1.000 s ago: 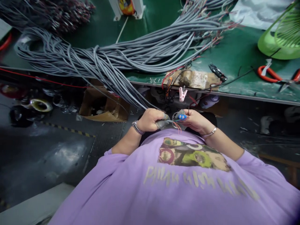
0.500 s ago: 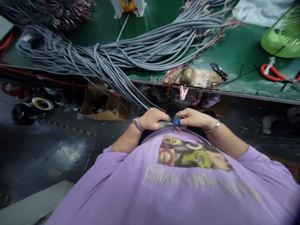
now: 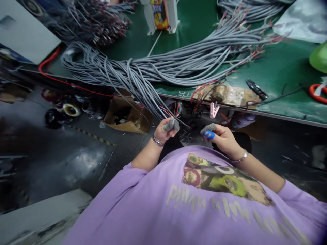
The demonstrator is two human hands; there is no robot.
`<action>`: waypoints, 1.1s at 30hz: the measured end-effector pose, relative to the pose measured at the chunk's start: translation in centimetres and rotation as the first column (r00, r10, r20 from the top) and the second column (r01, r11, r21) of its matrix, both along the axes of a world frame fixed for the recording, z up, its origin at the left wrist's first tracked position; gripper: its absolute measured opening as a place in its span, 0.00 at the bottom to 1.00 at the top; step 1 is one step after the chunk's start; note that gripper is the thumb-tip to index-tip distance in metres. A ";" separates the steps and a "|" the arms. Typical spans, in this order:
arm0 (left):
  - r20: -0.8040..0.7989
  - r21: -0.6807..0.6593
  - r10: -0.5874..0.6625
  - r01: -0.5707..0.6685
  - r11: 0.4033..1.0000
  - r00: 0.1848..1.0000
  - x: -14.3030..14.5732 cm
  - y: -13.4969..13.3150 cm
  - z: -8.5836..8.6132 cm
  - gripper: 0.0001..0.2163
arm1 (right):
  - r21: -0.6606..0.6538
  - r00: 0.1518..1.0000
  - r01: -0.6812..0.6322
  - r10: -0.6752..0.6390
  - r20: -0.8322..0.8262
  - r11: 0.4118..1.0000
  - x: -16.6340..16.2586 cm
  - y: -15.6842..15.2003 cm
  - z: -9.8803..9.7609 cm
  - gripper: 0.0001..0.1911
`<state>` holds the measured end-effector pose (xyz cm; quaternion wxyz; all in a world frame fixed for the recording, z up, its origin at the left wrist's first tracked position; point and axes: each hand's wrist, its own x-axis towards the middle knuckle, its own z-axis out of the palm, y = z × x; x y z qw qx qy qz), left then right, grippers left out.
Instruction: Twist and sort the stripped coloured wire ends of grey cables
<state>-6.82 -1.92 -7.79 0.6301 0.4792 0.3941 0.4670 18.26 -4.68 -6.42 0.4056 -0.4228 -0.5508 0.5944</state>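
My left hand (image 3: 165, 130), with grey covers on its thumb and fingertip, is pinched on a grey cable at the lower end of the hanging cables (image 3: 150, 97). Thin coloured wires (image 3: 166, 111) stick out just above these fingers. A dark cable tip (image 3: 187, 126) pokes out to the right of that hand. My right hand (image 3: 223, 137) is apart from the cables, its blue-covered thumb pressed to a grey-covered finger. Whatever lies between those fingertips is too small or hidden to make out. The big bundle of grey cables (image 3: 173, 69) rests along the table edge.
On the green table (image 3: 196, 44) lie black-handled cutters (image 3: 257, 89), orange-red-handled scissors (image 3: 316, 93) and a cardboard piece (image 3: 235, 93). A pink clip (image 3: 214, 110) hangs at the edge. Below stand an open carton (image 3: 127, 126) and tape rolls (image 3: 71, 109).
My hands were together at the cable end with orange wires; now they are apart, the right hand drawn off to the right. Coloured wires now show above the left hand. The view has shifted left.
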 end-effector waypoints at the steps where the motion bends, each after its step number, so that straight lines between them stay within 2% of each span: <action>1: 0.014 -0.013 0.007 -0.007 1.000 1.000 0.0 0.0 -0.1 0.33 | 0.034 0.999 -0.029 0.030 -0.031 0.999 -0.6 -0.3 0.8 0.19; 4: 0.016 -0.016 -0.042 0.042 0.999 0.999 -0.1 0.0 -0.2 0.33 | 0.152 0.994 -0.070 0.082 -0.072 0.986 -2.7 -0.3 2.6 0.19; 6: 0.015 0.010 -0.086 0.086 0.996 0.996 -0.2 -0.1 -0.2 0.32 | 0.231 0.994 -0.058 0.077 -0.072 0.971 -4.1 0.0 3.1 0.20; 8: 0.029 0.027 -0.127 0.126 0.992 0.991 -0.3 -0.3 -0.4 0.31 | 0.272 0.998 -0.046 0.053 -0.016 0.961 -5.3 0.5 3.0 0.22; 11: 0.051 -0.019 -0.173 0.175 0.984 0.984 -0.4 -0.5 -0.5 0.30 | 0.353 0.990 -0.084 0.038 0.136 0.932 -6.2 0.9 2.4 0.24; 12: 0.051 -0.043 -0.185 0.188 0.981 0.981 -0.4 -0.5 -0.5 0.30 | 0.416 0.983 -0.111 0.039 0.177 0.903 -6.3 1.0 2.1 0.23; 14: 0.044 -0.078 -0.235 0.238 0.968 0.971 -0.5 -0.4 -0.5 0.30 | 0.567 0.975 -0.156 0.033 0.220 0.809 -6.3 1.2 1.7 0.19; 16: 0.027 -0.078 -0.330 0.331 0.940 0.944 -0.7 -0.1 -0.3 0.30 | 0.675 0.972 -0.177 0.021 0.233 0.716 -5.8 1.5 1.4 0.15; 17: 0.012 -0.070 -0.385 0.385 0.920 0.923 -0.8 0.1 -0.2 0.29 | 0.702 0.973 -0.174 0.010 0.231 0.690 -5.5 1.6 1.3 0.14; 19: -0.038 -0.050 -0.484 0.482 0.875 0.874 -0.8 0.5 0.2 0.28 | 0.702 0.975 -0.170 0.015 0.221 0.692 -4.7 1.6 1.2 0.09; 20: -0.076 -0.039 -0.522 0.520 0.853 0.850 -0.8 0.7 0.4 0.28 | 0.672 0.976 -0.178 0.044 0.212 0.719 -4.2 1.6 1.2 0.07; 22: -0.164 -0.015 -0.578 0.584 0.812 0.800 -0.4 1.2 1.0 0.28 | 0.526 0.974 -0.220 0.152 0.168 0.822 -3.2 1.3 1.0 0.05; 24: -0.243 0.026 -0.609 0.633 0.774 0.755 0.2 1.7 1.6 0.27 | 0.261 0.966 -0.258 0.254 0.052 0.930 -2.3 0.9 0.8 0.10; 25: -0.268 0.048 -0.618 0.651 0.757 0.739 0.6 1.9 1.9 0.27 | 0.101 0.963 -0.266 0.270 -0.026 0.959 -2.0 0.7 0.6 0.12; 27: -0.288 0.086 -0.615 0.660 0.746 0.734 1.3 2.2 2.2 0.26 | -0.177 0.962 -0.243 0.214 -0.167 0.954 -1.5 0.4 0.3 0.16; 28: -0.287 0.100 -0.604 0.650 0.753 0.744 1.7 2.3 2.2 0.25 | -0.268 0.964 -0.216 0.161 -0.213 0.939 -1.3 0.4 0.1 0.17; 30: -0.266 0.120 -0.560 0.604 0.788 0.785 2.3 2.4 2.1 0.23 | -0.353 0.965 -0.150 0.059 -0.255 0.923 -1.1 0.4 0.1 0.17; 33: -0.257 0.138 -0.510 0.553 0.821 0.821 2.8 2.5 1.9 0.21 | -0.376 0.960 -0.113 0.004 -0.281 0.920 -0.9 0.7 0.5 0.17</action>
